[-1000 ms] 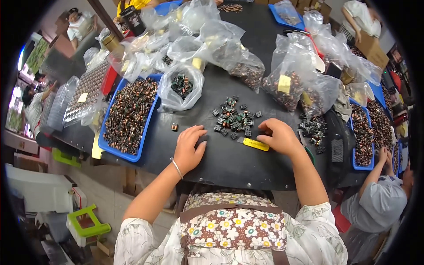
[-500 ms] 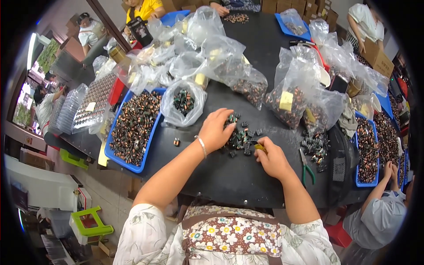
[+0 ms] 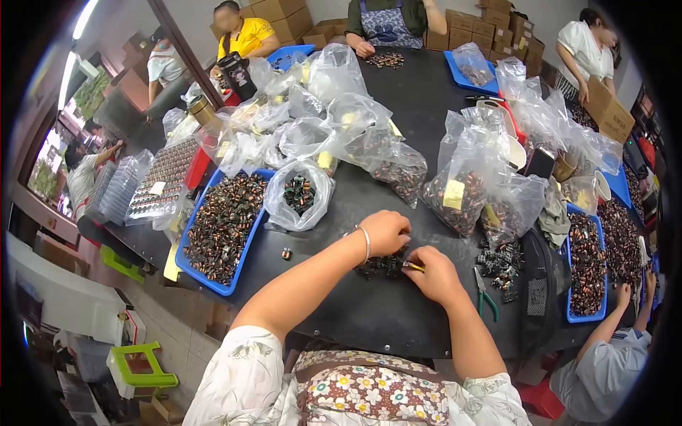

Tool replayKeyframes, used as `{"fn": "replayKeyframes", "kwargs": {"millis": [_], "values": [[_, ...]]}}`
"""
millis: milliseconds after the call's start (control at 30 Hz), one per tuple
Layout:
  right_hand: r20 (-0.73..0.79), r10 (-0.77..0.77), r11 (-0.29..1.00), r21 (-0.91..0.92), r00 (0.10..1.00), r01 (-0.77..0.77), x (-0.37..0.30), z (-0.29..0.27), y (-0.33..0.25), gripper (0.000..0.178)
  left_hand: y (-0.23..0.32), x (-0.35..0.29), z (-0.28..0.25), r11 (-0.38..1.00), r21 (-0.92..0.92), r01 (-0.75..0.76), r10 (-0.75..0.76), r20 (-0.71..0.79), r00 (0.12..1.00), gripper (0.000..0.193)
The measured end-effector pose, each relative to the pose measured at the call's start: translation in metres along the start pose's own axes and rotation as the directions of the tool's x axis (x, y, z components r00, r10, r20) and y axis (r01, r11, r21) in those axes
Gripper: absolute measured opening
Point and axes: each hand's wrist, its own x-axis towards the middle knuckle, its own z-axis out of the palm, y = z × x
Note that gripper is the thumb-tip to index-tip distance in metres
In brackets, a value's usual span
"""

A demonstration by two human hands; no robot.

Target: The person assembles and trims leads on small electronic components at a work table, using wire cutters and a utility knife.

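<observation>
A pile of small black parts (image 3: 380,266) lies on the dark table in front of me. Over its far side is my left hand (image 3: 387,233), closed with fingers curled down; whatever is in them is hidden. My right hand (image 3: 435,273), at the pile's right edge, pinches a small yellow tool with a dark tip (image 3: 413,267); its exact kind cannot be made out. Beyond my left wrist stands an open clear plastic bag (image 3: 300,195) with black and copper-coloured parts in it. A single copper-wound component (image 3: 286,253) lies to the left of the pile.
Green-handled pliers (image 3: 486,295) lie at right beside another black heap (image 3: 501,266). A blue tray (image 3: 226,290) of copper-wound components stands at left, a second blue tray (image 3: 588,319) at right. Filled plastic bags (image 3: 455,188) crowd the far side. Several co-workers sit or stand around.
The view has tilted up, so the table sits lower in it. My left hand has moved right and curled shut, closer to my right hand. The right still holds the yellow tool.
</observation>
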Motion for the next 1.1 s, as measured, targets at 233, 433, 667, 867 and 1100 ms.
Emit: {"fn": "replayKeyframes", "kwargs": {"millis": [233, 433, 667, 867, 1100], "values": [[0.055, 0.061, 0.897, 0.435, 0.997, -0.079, -0.018, -0.016, -0.015, 0.020, 0.014, -0.035, 0.002, 0.969, -0.242, -0.049, 0.049, -0.004, 0.999, 0.021], [0.064, -0.054, 0.858, 0.513, 0.997, 0.014, -0.026, -0.023, -0.023, 0.020, 0.042, -0.088, 0.000, 0.910, -0.401, -0.103, -0.016, -0.283, 0.959, 0.019], [0.074, -0.286, 0.842, 0.495, 0.955, 0.214, -0.029, -0.009, -0.032, 0.024, 0.047, -0.134, 0.025, -0.049, -0.929, 0.367, -0.123, 0.370, 0.921, 0.025], [0.062, -0.203, 0.909, 0.384, 0.977, 0.165, -0.026, -0.008, -0.034, 0.034, 0.042, -0.149, 0.031, -0.381, -0.869, 0.315, -0.108, 0.381, 0.918, 0.023], [-0.109, -0.065, 0.997, 0.027, 0.992, 0.069, -0.017, -0.005, -0.017, 0.028, 0.051, -0.151, 0.035, -0.354, -0.896, 0.266, -0.211, 0.354, 0.911, 0.024]]}}
